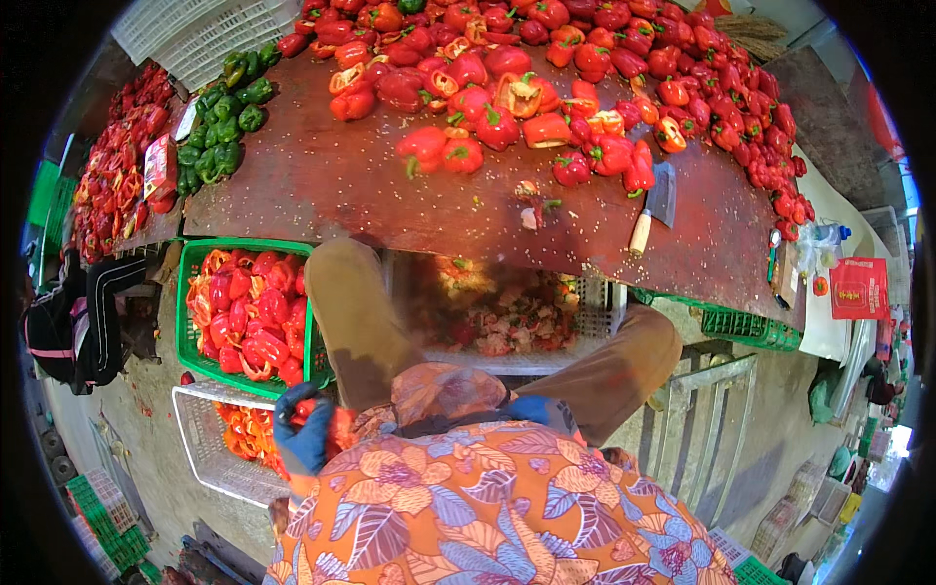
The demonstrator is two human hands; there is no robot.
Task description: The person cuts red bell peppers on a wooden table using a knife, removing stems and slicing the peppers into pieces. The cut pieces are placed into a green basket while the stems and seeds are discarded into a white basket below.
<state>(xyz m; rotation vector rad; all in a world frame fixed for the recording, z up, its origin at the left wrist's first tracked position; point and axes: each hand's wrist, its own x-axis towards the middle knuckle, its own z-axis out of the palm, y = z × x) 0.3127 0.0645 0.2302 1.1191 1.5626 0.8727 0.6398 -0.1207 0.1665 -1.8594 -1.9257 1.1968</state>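
My left hand (306,433), in a blue-coated glove, curls around a red bell pepper (341,430) at my left side. It is above a white plastic crate (191,439) of orange-red pepper pieces. Just beyond stands a green plastic crate (183,314) heaped with red peppers, some visibly cut. Blue at my lap appears to be my right hand (537,408), mostly hidden by the floral garment; its fingers cannot be made out. Before me on the red-brown tabletop (329,183) lie whole and cut red bell peppers (497,128) and a cleaver (652,208) with a wooden handle.
Between my knees sits a crate (601,307) of pepper cores and scraps. Green peppers (219,139) lie at the table's left, near a small carton (160,167). A large pile of red peppers (702,80) covers the far right. A metal rack (702,417) stands right of my leg.
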